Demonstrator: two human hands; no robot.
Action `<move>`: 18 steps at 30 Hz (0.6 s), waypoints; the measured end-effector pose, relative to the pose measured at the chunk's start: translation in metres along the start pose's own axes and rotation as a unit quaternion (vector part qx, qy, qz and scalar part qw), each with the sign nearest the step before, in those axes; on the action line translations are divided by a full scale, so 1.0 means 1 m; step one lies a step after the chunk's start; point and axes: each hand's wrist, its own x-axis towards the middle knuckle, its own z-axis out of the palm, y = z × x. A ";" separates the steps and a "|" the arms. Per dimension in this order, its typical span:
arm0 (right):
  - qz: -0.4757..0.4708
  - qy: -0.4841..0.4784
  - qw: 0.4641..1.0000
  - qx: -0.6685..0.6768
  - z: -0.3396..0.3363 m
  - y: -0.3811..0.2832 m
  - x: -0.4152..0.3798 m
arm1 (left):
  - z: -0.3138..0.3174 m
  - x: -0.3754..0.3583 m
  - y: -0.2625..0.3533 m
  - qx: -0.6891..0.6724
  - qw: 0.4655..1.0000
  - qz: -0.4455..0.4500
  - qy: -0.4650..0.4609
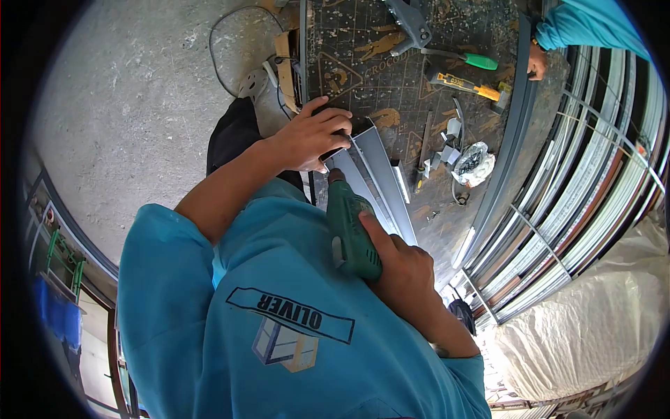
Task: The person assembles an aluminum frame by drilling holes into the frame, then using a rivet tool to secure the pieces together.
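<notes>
My right hand (405, 269) is closed around the body of a green power drill (350, 227). The chuck points away from me and sits close by the fingers of my left hand (315, 136). That hand curls over the end of a grey metal profile (342, 167) at the near edge of the workbench. A second grey channel profile (382, 164) lies alongside it. The drill's tip is hidden near my left fingertips.
On the dark workbench (391, 84) lie a hammer (467, 85), a green-handled tool (478, 61), a grey power tool (408, 28), a plastic bag (474, 164) and small metal pieces. A co-worker's hand (536, 61) rests by a long dark profile (513, 133). Racked bars (579, 188) stand right.
</notes>
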 end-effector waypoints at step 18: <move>0.058 -0.015 0.998 0.028 0.009 -0.005 -0.014 | 0.002 0.001 0.008 0.005 1.000 -0.007 0.022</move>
